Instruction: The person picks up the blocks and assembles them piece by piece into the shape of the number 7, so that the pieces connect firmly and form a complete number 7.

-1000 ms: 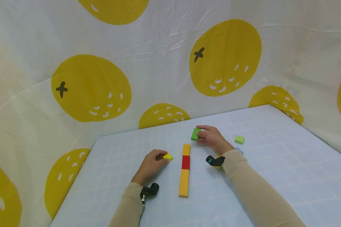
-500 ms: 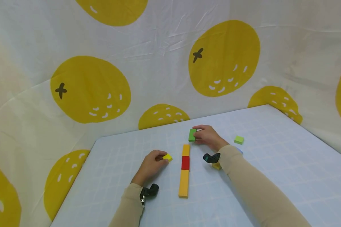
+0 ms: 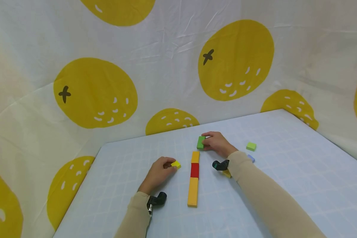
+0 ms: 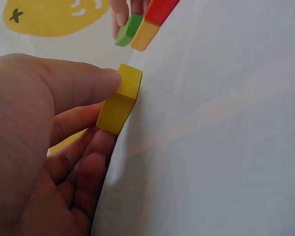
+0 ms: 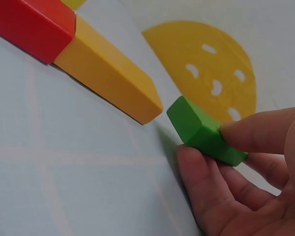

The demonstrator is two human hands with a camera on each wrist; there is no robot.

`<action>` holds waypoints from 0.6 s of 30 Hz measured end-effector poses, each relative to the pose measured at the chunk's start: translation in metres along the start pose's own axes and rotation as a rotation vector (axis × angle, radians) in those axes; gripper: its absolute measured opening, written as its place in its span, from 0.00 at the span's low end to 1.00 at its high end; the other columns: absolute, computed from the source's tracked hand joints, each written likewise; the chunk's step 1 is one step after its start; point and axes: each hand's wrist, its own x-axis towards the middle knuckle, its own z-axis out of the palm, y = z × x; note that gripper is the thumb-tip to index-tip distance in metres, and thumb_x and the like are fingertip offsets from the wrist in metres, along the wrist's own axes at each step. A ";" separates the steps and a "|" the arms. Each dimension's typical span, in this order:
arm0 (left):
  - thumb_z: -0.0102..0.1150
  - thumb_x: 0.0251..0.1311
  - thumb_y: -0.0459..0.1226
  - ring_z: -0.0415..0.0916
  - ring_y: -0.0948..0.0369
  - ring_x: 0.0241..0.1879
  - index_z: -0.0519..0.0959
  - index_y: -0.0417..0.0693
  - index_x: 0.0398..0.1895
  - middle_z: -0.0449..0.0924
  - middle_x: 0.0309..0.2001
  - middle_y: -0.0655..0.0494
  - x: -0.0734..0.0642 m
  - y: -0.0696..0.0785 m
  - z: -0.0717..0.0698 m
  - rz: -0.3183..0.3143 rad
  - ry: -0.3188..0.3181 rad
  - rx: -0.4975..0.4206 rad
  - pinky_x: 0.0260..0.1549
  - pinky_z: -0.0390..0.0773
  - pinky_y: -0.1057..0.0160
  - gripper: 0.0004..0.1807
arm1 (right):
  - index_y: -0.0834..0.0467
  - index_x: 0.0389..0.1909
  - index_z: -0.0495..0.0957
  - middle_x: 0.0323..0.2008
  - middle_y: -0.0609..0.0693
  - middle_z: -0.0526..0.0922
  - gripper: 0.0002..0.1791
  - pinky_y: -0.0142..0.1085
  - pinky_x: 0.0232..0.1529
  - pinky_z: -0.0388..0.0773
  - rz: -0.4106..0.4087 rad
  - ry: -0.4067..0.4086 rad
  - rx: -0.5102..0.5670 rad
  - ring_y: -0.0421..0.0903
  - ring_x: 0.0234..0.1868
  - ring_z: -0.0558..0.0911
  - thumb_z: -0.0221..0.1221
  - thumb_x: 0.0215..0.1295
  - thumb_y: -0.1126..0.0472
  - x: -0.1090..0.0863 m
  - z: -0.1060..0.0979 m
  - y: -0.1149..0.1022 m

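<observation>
A straight row of blocks lies on the table: a long orange block (image 3: 193, 192) nearest, a red block (image 3: 194, 170) in the middle, a shorter orange block (image 3: 195, 157) at the far end. My right hand (image 3: 215, 143) pinches a green block (image 5: 206, 132) between thumb and fingers, just beyond the row's far end. In the right wrist view a small gap shows between the green block and the orange end. My left hand (image 3: 158, 172) pinches a small yellow block (image 4: 120, 101) left of the row, close over the cloth.
Right of the right hand lie a light green block (image 3: 251, 146) and a blue block (image 3: 251, 158), partly behind the sleeve. Another yellow block (image 3: 227, 173) shows under the right wrist camera (image 3: 220, 165). A fruit-patterned curtain (image 3: 166, 82) stands behind the checked tablecloth (image 3: 131, 148).
My right hand has moved a little left with the green block, bringing it nearly in line with the row's far end. The left hand and the yellow block have stayed in place.
</observation>
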 end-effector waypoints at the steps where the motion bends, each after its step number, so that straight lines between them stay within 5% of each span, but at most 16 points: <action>1: 0.66 0.64 0.44 0.73 0.59 0.45 0.82 0.54 0.55 0.77 0.47 0.59 0.000 0.000 0.000 -0.002 0.001 -0.001 0.50 0.77 0.55 0.17 | 0.58 0.68 0.71 0.63 0.61 0.70 0.25 0.40 0.52 0.81 -0.002 0.003 0.000 0.56 0.54 0.76 0.58 0.71 0.65 0.001 0.001 0.000; 18: 0.65 0.65 0.43 0.73 0.58 0.45 0.81 0.54 0.55 0.77 0.47 0.60 0.000 0.001 0.000 -0.003 0.000 0.003 0.51 0.77 0.55 0.16 | 0.55 0.67 0.74 0.60 0.59 0.73 0.25 0.37 0.50 0.81 -0.056 -0.001 -0.145 0.53 0.48 0.79 0.60 0.70 0.63 0.004 0.008 0.002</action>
